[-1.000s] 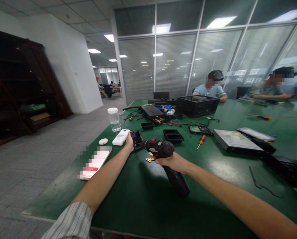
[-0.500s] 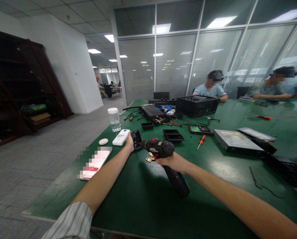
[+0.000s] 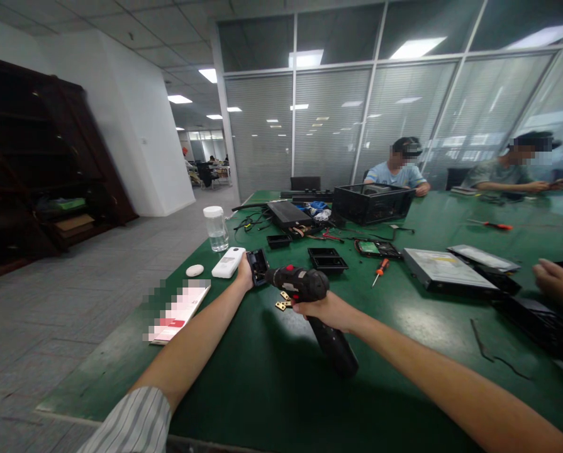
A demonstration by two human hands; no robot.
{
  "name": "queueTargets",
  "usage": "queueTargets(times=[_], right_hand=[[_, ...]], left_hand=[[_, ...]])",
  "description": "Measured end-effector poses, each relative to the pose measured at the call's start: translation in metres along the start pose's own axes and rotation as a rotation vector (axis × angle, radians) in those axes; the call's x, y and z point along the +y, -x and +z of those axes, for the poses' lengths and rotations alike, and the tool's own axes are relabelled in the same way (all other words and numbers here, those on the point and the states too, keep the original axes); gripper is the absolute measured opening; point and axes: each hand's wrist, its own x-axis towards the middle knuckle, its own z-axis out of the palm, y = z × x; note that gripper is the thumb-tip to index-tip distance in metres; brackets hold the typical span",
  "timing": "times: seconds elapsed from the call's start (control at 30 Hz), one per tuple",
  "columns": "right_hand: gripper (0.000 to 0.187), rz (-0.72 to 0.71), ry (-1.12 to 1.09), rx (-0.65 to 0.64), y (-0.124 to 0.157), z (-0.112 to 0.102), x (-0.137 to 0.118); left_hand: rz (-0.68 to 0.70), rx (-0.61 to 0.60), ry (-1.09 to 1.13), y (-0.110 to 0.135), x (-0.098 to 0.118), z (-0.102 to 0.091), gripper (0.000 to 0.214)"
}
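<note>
My right hand [image 3: 326,309] is wrapped round the grip of a black cordless drill [image 3: 304,283] with red buttons, its chuck pointing left. My left hand [image 3: 246,272] holds a small black open housing [image 3: 257,267] on its edge, tilted towards the drill. The drill's nose is right at the housing; whether the bit touches anything inside I cannot make out. Below the chuck, several small brass-coloured plates [image 3: 281,304] lie on the green table [image 3: 243,377]. A white handheld device [image 3: 228,262] lies just left of my left hand.
Black trays [image 3: 327,268], an orange screwdriver [image 3: 380,272] and a silver disc drive [image 3: 444,267] lie to the right. Behind are cables and a black computer case [image 3: 373,202]. A water jar [image 3: 216,228] stands left. Another person's hand [image 3: 557,282] is at the right edge; two people sit opposite.
Another person's hand has come in at the right edge, over the black parts. My hands, the drill and the housing hold nearly the same place.
</note>
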Motion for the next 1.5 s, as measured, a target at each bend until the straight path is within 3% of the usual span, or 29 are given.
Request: queueTargets(times=[0.4, 1.2, 1.5], right_hand=[[0.022, -0.015, -0.01, -0.026, 0.0003, -0.0006, -0.0015], [0.023, -0.011, -0.011, -0.014, 0.0005, 0.0001, -0.0016], [0.033, -0.035, -0.048, -0.05, -0.0007, 0.0, -0.0021]], left_hand=[[0.041, -0.053, -0.05, -0.0002, -0.001, -0.0015, 0.047], [0.038, -0.039, -0.046, -0.0021, -0.0016, -0.003, 0.043], [0.042, -0.019, -0.032, 0.0015, -0.0007, 0.0002, 0.038]])
